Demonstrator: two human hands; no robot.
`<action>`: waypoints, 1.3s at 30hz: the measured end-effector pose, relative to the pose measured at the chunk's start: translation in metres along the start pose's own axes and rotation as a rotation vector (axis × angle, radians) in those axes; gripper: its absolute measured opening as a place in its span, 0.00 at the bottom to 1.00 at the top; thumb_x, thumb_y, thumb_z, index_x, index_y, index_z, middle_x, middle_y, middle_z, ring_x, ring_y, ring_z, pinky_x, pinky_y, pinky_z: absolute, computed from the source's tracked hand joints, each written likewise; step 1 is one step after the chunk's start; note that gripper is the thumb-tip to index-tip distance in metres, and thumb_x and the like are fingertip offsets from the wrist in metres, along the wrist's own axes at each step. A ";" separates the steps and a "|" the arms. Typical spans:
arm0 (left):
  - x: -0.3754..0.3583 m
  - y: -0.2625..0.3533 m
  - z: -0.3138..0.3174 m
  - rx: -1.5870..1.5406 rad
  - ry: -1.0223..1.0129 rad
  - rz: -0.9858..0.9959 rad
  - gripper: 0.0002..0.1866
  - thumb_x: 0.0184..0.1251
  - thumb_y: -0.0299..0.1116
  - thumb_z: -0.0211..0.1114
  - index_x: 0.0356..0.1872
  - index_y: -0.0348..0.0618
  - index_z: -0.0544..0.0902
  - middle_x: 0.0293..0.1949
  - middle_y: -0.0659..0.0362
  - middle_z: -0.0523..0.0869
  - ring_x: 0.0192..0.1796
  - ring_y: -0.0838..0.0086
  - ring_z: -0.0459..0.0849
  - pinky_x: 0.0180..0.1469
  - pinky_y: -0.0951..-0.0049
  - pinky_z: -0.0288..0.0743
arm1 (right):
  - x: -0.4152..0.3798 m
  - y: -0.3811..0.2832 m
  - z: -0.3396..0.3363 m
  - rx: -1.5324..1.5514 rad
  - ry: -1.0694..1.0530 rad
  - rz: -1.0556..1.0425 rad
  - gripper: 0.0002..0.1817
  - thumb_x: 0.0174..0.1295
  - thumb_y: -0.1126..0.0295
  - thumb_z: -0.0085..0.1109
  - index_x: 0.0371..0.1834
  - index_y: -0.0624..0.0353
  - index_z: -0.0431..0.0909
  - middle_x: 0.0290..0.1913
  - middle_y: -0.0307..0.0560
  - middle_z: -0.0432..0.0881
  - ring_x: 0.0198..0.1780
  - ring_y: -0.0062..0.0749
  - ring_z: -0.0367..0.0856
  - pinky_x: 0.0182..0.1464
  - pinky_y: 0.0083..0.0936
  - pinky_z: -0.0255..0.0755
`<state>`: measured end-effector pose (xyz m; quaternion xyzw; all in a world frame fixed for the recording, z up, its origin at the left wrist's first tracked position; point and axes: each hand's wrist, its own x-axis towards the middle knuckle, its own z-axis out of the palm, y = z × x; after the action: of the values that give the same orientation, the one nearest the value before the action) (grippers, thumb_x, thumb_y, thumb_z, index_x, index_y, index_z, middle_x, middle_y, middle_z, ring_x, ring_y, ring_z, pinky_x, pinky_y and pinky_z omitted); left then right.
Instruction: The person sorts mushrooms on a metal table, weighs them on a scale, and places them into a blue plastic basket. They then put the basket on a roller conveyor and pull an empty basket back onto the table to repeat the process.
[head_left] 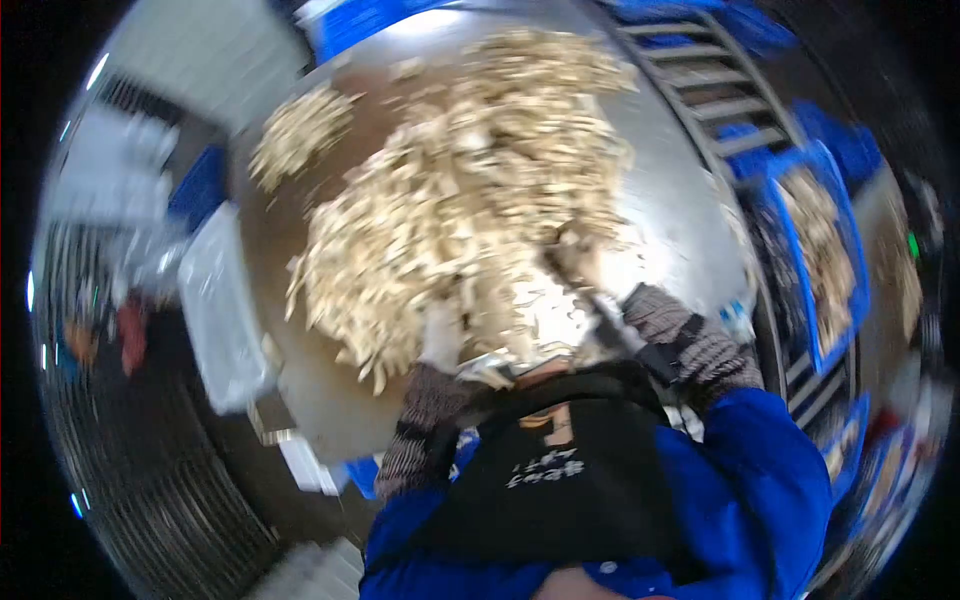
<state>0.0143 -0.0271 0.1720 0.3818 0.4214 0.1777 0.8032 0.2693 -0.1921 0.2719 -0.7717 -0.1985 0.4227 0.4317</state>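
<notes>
A large pile of small, pale, elongated pieces [470,180] covers much of the metal table [690,210]; blur hides their exact kind. My left hand [443,335], in a white glove, reaches into the near edge of the pile, its fingers smeared by motion and partly buried. At the pile's near right side, my right hand [585,260] looks closed around a dark thing that I cannot make out. A long, narrow grey-and-dark object [625,335] runs from beside this hand back toward the sleeve. Knitted cuffs cover both forearms.
A smaller heap of pale pieces [300,135] lies at the far left of the table. A whitish translucent tub [225,310] stands along the left edge. On the right, a blue crate [858,270] holds more pieces beside a metal rack [700,75].
</notes>
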 end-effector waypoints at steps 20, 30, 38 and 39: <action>0.039 0.005 0.070 1.350 -0.685 0.660 0.19 0.64 0.26 0.51 0.55 0.33 0.78 0.40 0.49 0.87 0.43 0.65 0.85 0.45 0.73 0.77 | -0.414 0.554 -0.062 0.739 1.666 0.669 0.26 0.66 0.45 0.55 0.55 0.54 0.78 0.44 0.43 0.84 0.44 0.44 0.82 0.44 0.42 0.76; 0.031 -0.017 0.043 1.251 -0.368 0.651 0.16 0.63 0.25 0.57 0.53 0.39 0.77 0.39 0.48 0.85 0.36 0.62 0.83 0.37 0.67 0.76 | -0.225 0.387 -0.057 0.442 0.794 0.416 0.14 0.70 0.71 0.53 0.54 0.66 0.75 0.42 0.50 0.82 0.38 0.30 0.81 0.41 0.23 0.76; -0.034 0.031 0.101 0.563 -0.452 0.115 0.39 0.60 0.20 0.58 0.75 0.40 0.57 0.49 0.52 0.82 0.47 0.74 0.79 0.50 0.78 0.74 | -0.049 0.062 0.013 0.205 -0.202 -0.301 0.28 0.65 0.66 0.62 0.67 0.64 0.68 0.64 0.58 0.74 0.63 0.38 0.74 0.64 0.28 0.70; -0.031 0.026 0.098 0.522 -0.458 0.092 0.37 0.61 0.21 0.59 0.73 0.38 0.59 0.55 0.50 0.80 0.52 0.72 0.78 0.55 0.77 0.72 | -0.025 0.058 0.034 0.080 -0.208 -0.407 0.29 0.64 0.63 0.63 0.67 0.62 0.69 0.63 0.60 0.74 0.63 0.40 0.74 0.63 0.30 0.70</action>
<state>0.0769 -0.0745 0.2436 0.6229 0.2436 0.0097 0.7433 0.2233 -0.2238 0.2266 -0.6503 -0.3765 0.4115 0.5158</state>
